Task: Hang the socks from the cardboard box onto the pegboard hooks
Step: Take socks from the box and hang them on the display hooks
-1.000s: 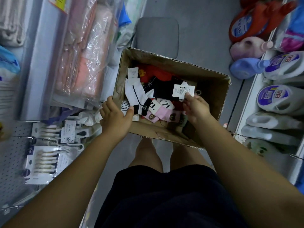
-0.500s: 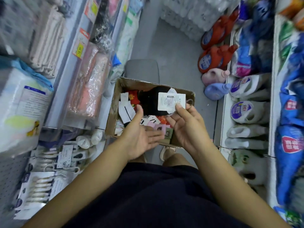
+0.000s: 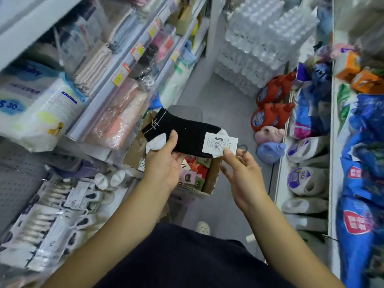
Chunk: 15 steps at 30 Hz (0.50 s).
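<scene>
In the shop aisle, above the brown cardboard box (image 3: 209,179) at centre frame, I had lifted out a black white-toed sock pair (image 3: 187,135); my left hand (image 3: 164,163) clenched its heel, my right hand (image 3: 241,169) pinched its white paper tag (image 3: 219,145), ready for hanging.

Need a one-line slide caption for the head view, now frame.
Both hands hold a black sock pair above the cardboard box: left hand at the heel, right hand at the label.

Person in a dark navy garment (image 3: 187,260) covering the lap, fabric plain, no print. Both forearms bare, no sleeves, watch or rings showing on left hand (image 3: 164,165) or right hand (image 3: 243,175). One pale perforated clog-style shoe (image 3: 203,227) on the floor.
</scene>
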### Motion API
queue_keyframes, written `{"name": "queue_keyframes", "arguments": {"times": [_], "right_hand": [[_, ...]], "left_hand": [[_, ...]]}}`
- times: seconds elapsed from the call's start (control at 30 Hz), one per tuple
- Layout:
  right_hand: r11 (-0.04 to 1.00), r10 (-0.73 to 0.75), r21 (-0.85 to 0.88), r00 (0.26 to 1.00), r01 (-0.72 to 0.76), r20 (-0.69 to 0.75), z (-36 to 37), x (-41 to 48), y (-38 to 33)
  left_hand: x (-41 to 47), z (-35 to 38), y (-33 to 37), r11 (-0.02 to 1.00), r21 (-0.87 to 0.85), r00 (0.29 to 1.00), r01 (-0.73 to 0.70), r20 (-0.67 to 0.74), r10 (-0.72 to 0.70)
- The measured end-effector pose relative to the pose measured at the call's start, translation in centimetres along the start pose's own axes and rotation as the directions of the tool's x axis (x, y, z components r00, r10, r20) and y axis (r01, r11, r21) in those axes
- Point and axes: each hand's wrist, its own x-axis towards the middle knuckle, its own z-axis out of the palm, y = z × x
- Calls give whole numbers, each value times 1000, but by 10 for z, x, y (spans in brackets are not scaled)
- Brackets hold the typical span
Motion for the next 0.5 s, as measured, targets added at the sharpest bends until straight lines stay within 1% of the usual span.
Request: {"name": "queue_keyframes", "arguments": {"times": [0.07,0.13,0.23,0.33,0.4,0.5], "right_hand": [[1000,4,18,1000,-4,23,-21,-8,1],[1000,5,21,999,-6,54,-39,-15,2],[1000,10,0,992,-10,129,-54,-26,5],[998,20,-56,977,-8,211,-54,-36,10],[995,39,-96,966,-14,254,-47,-44,15],[989,67,-149,946,-20,316,-31,-60,25]], "left_hand": [[-15,-7,-15,995,41,994,-92,-57,94],[-32,-16,-29,986,64,982,-155,-102,161],[-58,-37,-40,970,56,952,-238,-186,244],[-84,-65,-40,949,28,912,-315,-269,311],[-100,-87,-38,935,42,874,-352,-343,344],[-121,-119,-35,910,60,818,-410,-417,396]]}}
